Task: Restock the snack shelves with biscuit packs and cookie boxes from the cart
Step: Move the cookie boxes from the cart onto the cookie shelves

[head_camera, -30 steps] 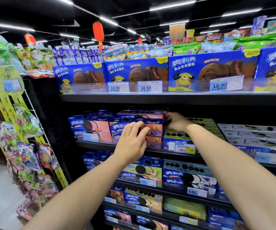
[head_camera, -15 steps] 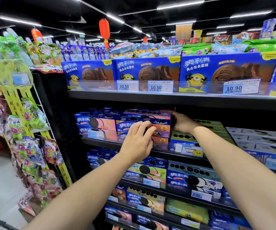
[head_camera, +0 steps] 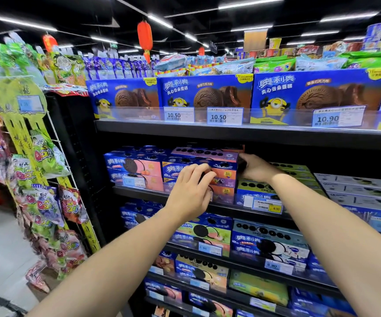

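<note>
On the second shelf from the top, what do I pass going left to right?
Peach cookie boxes → left hand on the purple-and-orange stack → right hand → green-topped boxes → white boxes.

A shop: stocked shelves [head_camera: 230, 131] with price tags [head_camera: 224, 116].

Along the top shelf [head_camera: 242, 131], dark grey metal, stand big cake boxes [head_camera: 204, 97] in royal blue with brown biscuits and yellow cartoon figures, behind white price tags [head_camera: 225, 116] printed black. Lower down, the cookie boxes [head_camera: 137, 164] are blue fading to peach-pink, dotted with black rounds. Beside them hang snack bags [head_camera: 45, 154] in lime green and red. Overhead, orange-red lanterns [head_camera: 144, 37] glow against a black ceiling.
</note>
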`<state>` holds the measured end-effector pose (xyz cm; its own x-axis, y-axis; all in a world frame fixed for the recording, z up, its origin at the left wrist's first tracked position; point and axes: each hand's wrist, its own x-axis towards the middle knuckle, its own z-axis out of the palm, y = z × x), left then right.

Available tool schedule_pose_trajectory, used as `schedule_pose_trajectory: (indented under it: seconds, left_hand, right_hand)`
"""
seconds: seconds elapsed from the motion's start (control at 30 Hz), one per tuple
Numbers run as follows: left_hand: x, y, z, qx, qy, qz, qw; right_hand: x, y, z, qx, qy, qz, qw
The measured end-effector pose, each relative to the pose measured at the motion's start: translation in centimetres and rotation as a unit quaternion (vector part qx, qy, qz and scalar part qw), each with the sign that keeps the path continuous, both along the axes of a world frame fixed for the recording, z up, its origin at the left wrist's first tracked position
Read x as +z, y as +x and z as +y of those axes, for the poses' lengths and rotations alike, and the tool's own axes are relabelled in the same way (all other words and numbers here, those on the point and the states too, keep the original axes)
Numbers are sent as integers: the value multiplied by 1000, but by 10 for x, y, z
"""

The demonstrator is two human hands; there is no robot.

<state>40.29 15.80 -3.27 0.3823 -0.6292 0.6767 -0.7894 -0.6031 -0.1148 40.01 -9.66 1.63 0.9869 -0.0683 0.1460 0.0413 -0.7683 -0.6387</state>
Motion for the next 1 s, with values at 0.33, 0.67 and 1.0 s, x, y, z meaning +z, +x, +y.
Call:
schedule_pose_trajectory:
  seconds: [0.33,0.67,1.0]
  left_hand:
    - [1,3,2,-12,13,-16,1000]
    - [-2,0,4,-7,14,-21,1000]
    - [-2,4,4,-16,1,-30,999]
  right_hand:
    - [4,9,-4,5,-39,54,998]
    - [-3,2,-7,27,3,2,1000]
    - [10,6,-9,31,-86,73,993]
